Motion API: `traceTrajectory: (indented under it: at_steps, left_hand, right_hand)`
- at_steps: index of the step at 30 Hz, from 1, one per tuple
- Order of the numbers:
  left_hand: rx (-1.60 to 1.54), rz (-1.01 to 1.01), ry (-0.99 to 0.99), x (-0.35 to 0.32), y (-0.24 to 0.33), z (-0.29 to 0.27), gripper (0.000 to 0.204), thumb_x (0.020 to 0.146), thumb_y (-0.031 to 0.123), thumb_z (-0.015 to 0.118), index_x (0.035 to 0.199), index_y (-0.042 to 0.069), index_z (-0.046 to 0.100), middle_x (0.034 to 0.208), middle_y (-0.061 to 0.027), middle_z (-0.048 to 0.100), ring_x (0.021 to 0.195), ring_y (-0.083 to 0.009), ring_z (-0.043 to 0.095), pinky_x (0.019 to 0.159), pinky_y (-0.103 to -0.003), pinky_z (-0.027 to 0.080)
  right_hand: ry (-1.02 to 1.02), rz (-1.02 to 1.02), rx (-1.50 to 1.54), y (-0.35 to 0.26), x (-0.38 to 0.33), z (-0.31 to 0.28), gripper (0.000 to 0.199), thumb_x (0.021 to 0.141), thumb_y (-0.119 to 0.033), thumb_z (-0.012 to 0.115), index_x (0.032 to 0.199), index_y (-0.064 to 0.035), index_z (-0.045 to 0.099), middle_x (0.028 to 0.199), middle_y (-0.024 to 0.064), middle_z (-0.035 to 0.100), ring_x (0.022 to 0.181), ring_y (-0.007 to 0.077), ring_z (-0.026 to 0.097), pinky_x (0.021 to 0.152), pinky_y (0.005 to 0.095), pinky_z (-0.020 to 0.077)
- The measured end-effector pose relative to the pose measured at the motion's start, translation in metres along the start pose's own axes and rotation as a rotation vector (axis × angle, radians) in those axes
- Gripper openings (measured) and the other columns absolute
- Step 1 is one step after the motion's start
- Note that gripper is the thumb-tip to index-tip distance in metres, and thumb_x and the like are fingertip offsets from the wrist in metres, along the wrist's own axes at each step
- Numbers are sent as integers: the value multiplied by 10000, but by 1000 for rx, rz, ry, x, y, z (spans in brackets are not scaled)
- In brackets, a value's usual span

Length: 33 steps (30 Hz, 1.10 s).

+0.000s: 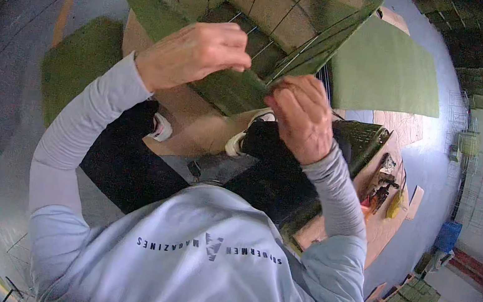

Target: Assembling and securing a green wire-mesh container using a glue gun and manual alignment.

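Note:
A large open box (213, 91) of green woven material, with thin dark wires crossing its tan inside, stands in front of my seated body. Over its near side, my left hand (203, 53) is closed, fingertips pinched and pointing right. My right hand (301, 113) is curled near the box's closest corner, its fingertips bent toward the rim. Whatever lies between the fingers of either hand is too small or hidden to make out. A short gap separates the two hands.
A flat green panel (387, 70) lies at the right, and another green piece (81, 65) is at the left. Beside my right leg, a wooden board (390, 228) bears dark tools (382, 189) and a yellow object (396, 203). A blue crate (448, 235) stands farther right.

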State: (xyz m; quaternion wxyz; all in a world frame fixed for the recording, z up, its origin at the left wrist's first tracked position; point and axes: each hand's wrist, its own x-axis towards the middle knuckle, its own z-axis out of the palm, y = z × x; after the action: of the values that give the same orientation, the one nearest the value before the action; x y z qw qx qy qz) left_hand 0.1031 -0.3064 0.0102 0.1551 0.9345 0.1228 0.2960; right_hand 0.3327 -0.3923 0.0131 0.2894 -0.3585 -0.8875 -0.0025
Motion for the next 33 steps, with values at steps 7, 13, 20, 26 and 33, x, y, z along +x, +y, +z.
traceTrajectory:
  at_steps: [7, 13, 20, 26, 33]
  left_hand:
    - [-137, -112, 43, 23, 41, 34, 80, 773, 81, 614, 800, 20, 569, 735, -110, 486, 719, -291, 521, 617, -375, 431]
    - [-269, -373, -116, 61, 25, 45, 166, 799, 163, 624, 777, -1, 626, 744, -144, 569, 725, -324, 570, 633, -378, 448]
    - [-85, -353, 121, 57, 17, 34, 167, 813, 144, 623, 922, 20, 650, 929, -130, 627, 836, -279, 609, 728, -352, 476]
    - [459, -39, 206, -13, 28, 27, 375, 724, 105, 699, 1078, 25, 605, 1027, -111, 621, 948, -288, 605, 898, -387, 488]
    - [281, -135, -70, 7, 13, 22, 147, 773, 156, 630, 861, 44, 594, 787, -75, 623, 748, -244, 627, 648, -346, 514]
  right_hand:
    - [-125, -5, -44, 16, -31, -39, 184, 713, -112, 693, 758, -29, 535, 891, 141, 646, 885, 295, 624, 835, 410, 478]
    - [-44, 132, -47, 32, -27, -38, 169, 743, -109, 677, 718, -16, 539, 776, 141, 632, 801, 318, 622, 853, 440, 470]
    - [-126, 340, -99, 12, -12, -18, 139, 799, -130, 633, 769, -6, 578, 739, 144, 613, 737, 321, 611, 903, 447, 449]
    - [238, 168, -301, -9, -8, 26, 244, 801, -142, 620, 1004, -14, 573, 997, 124, 644, 893, 268, 638, 800, 384, 506]
    - [29, 350, -122, -7, -1, 4, 123, 795, -50, 617, 918, -51, 608, 768, 120, 645, 664, 299, 630, 560, 349, 488]
